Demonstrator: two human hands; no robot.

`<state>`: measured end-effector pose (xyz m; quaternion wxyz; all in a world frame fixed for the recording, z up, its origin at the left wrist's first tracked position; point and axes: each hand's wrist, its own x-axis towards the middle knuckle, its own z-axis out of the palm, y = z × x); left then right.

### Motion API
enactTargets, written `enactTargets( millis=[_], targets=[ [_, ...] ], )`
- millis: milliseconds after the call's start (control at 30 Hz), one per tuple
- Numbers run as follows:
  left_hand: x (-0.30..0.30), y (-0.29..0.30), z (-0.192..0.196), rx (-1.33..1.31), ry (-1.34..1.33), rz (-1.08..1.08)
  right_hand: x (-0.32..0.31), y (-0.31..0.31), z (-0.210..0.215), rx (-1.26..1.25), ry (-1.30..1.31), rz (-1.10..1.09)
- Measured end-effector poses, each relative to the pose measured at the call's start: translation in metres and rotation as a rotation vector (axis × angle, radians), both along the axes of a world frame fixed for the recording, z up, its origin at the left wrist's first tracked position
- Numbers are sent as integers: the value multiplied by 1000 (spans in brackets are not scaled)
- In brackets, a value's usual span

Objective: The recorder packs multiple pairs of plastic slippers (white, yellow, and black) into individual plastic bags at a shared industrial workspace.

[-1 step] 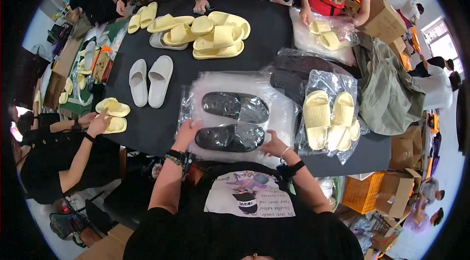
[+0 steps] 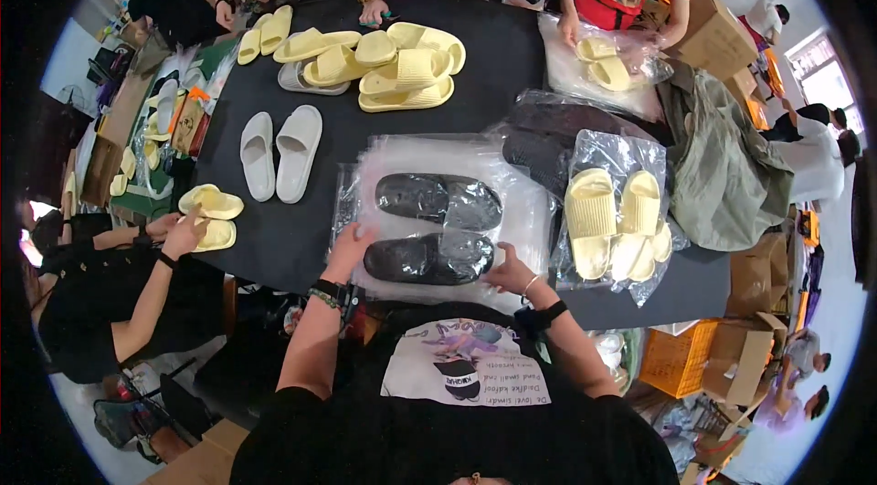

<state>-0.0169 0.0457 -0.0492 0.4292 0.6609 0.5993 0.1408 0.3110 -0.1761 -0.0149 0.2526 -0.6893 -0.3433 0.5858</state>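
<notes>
A black tabletop (image 2: 507, 51) fills the middle of the view. Near the wearer lies a stack of clear bags (image 2: 525, 211); to its right, a rumpled green-grey cloth (image 2: 726, 161). On the stack, under shiny clear plastic, sit two black slippers (image 2: 411, 197), one above the other. Yellow slippers (image 2: 589, 211) with clear plastic around them lie right of the stack; two grey slippers (image 2: 297, 152) lie left. The left hand (image 2: 352, 247) and right hand (image 2: 512, 273) flank the lower black slipper, fingers bent; whether they grip is unclear.
</notes>
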Motion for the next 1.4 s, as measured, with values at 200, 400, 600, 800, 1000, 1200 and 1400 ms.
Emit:
enactTargets(
  millis=[200, 400, 600, 800, 1000, 1200, 1400],
  targets=[
    [25, 2, 10, 382, 256, -32, 4, -13, -12, 71, 115, -161],
    [50, 9, 42, 48, -215, 39, 3, -13, 25, 299, -55, -226],
    [81, -8, 100, 113, -562, -20, 7, -37, 57, 553, -487, -259],
    [75, -31, 97, -160, -476, -52, 14, -81, 17, 79, -184, -265],
    [75, -28, 102, -262, -413, -39, 14, -76, 17, 114, -174, -220],
    [68, -24, 116, -255, -491, -32, 14, -73, 32, 109, -225, -152],
    [63, -27, 106, -327, -533, 45, 17, -92, 9, 233, -238, -158]
  ],
)
